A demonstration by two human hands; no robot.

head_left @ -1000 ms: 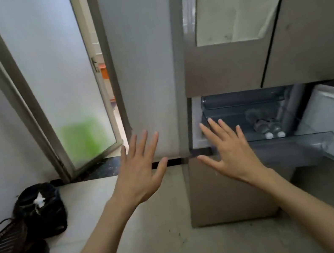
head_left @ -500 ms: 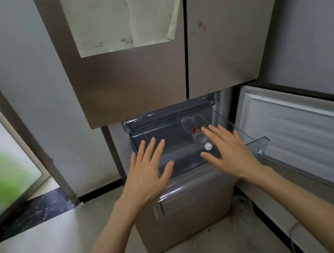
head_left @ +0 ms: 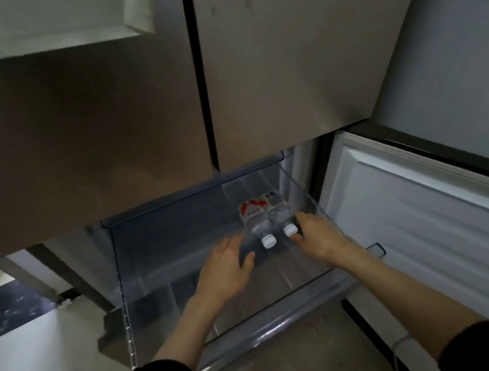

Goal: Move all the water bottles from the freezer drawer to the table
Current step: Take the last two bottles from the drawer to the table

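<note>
**Two bottles in the drawer, none lifted**

We see the freezer drawer [head_left: 156, 286] pulled out, clear-walled. Two water bottles [head_left: 263, 214] lie side by side at its far right, white caps toward us. Left hand [head_left: 226, 268] and right hand [head_left: 316, 238] flank the caps, each grip spread and empty. We judge the job barely begun; no surface is in view.

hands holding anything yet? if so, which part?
Nothing held. Left hand and right hand are open, flanking the two bottles lying in the freezer drawer; right fingertips near one cap, contact unclear.
</note>
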